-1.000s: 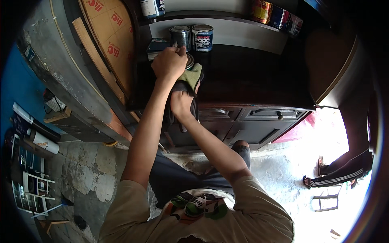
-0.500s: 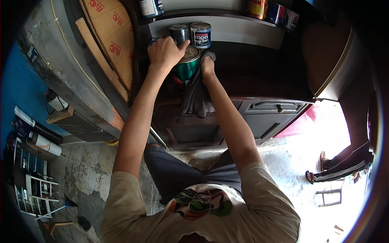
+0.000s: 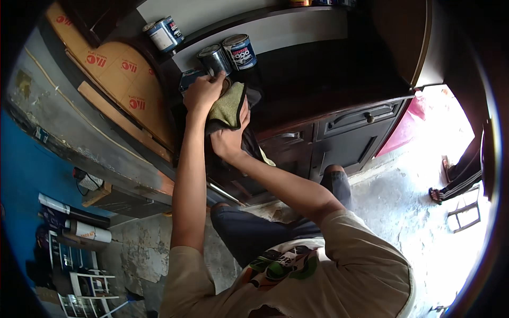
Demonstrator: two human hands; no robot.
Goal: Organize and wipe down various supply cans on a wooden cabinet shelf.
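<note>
Near the upper centre of the frame, the left hand (image 3: 203, 93) curls closed over a paint can (image 3: 213, 59) on the dark counter (image 3: 318, 79). The right hand (image 3: 229, 139) grips a yellow-green cloth (image 3: 228, 105) just beside it.

Two round metal paint cans (image 3: 228, 53) block you just behind; the dark wooden countertop (image 3: 328, 74) rightward lies open.

The hands (image 3: 214, 114) and cloth (image 3: 228, 106) hide whatever they grip.
</note>
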